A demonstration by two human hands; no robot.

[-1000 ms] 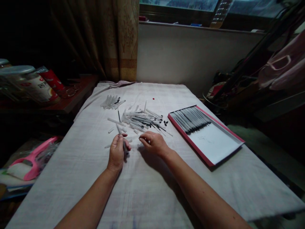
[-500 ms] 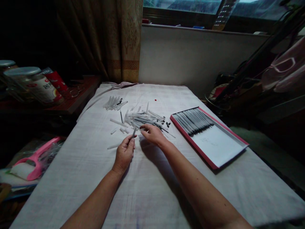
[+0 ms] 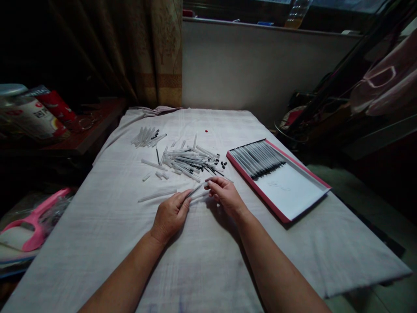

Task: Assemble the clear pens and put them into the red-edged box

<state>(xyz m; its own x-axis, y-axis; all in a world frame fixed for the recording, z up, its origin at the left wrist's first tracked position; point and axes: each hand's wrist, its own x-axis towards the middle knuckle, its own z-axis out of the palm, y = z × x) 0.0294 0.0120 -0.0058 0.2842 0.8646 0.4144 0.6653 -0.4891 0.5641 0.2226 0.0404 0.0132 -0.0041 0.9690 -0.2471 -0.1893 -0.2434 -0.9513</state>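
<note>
My left hand (image 3: 171, 215) is closed around a pen (image 3: 194, 190) whose dark tip end points up and right. At that end my right hand (image 3: 226, 195) pinches a small clear piece, which looks like a pen cap (image 3: 206, 185), against or right beside the tip. Just beyond my hands lies a loose pile of pen parts (image 3: 187, 158), with clear barrels and dark refills. Short clear caps (image 3: 162, 175) lie to its left. A clear barrel (image 3: 156, 195) rests beside my left hand.
On the right, a shallow red-edged box (image 3: 270, 201) holds a row of black-tipped pens (image 3: 259, 158). Small black plugs (image 3: 223, 164) lie near it. Farther back are another group of clear barrels (image 3: 145, 136) and a red bit (image 3: 206, 131). Jars (image 3: 31, 115) stand at left.
My right hand has moved from the pile's near edge toward me, bringing a clear piece to the pen's tip. My left hand has tilted the pen rightward. The camera view has shifted.
</note>
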